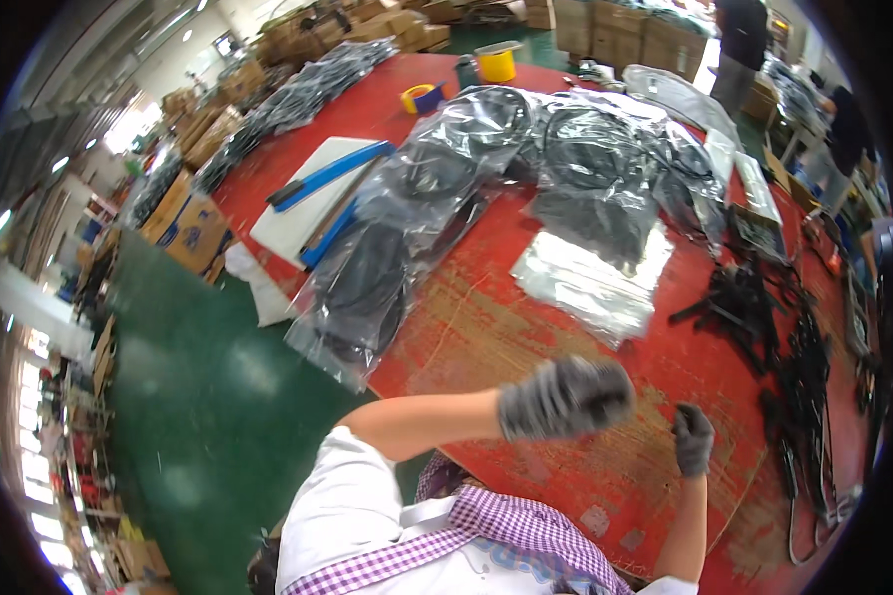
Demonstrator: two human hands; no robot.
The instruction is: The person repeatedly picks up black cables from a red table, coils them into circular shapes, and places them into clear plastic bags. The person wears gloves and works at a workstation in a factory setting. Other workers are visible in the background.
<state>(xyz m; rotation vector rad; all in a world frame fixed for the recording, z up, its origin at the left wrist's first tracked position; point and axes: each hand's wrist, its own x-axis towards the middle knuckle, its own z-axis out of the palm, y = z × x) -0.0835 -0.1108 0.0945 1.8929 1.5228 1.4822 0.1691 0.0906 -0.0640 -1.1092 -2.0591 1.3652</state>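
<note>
Over the table [556,486], right hand [694,438] curled closed; left hand [568,398] blurred, its grip I cannot tell. A careless sweep could scatter bags [590,285].

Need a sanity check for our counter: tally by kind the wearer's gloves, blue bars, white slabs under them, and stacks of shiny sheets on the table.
Grey gloves: 2, on the left hand and right hand
Blue bars: 2
White slab: 1
Stack of shiny sheets: 1
Total: 6
</note>
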